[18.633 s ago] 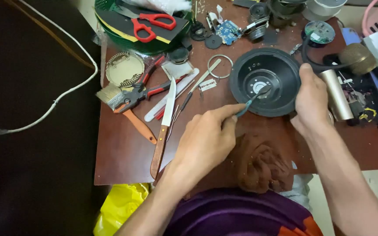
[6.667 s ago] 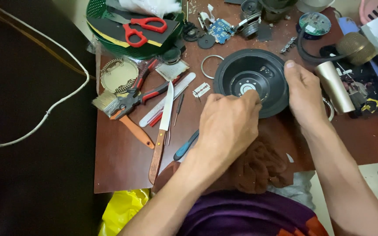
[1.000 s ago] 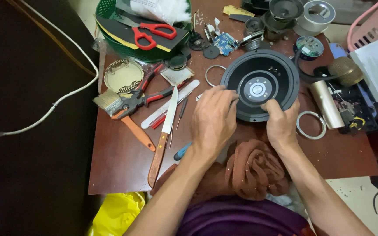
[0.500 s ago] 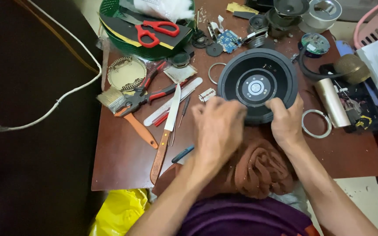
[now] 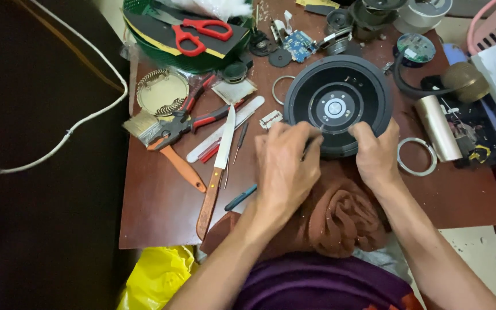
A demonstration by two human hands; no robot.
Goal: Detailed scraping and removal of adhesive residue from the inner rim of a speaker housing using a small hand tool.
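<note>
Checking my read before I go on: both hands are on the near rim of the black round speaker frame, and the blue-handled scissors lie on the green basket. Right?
One slip: the scissors have red handles, not blue, as the head view shows. Both the left hand and right hand are on the black speaker frame; scissors on the green basket.

Bare wood (image 5: 162, 212) near left; knife (image 5: 216, 166), pliers (image 5: 188, 123) beyond.

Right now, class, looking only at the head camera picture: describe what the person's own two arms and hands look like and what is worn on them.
Both forearms are bare up to the bottom edge of the picture, with no sleeves in view. The left hand and the right hand wear no gloves, and no rings, watch or wristband show. No cables or markings appear on either arm. A purple garment covers the body between the arms.
</note>
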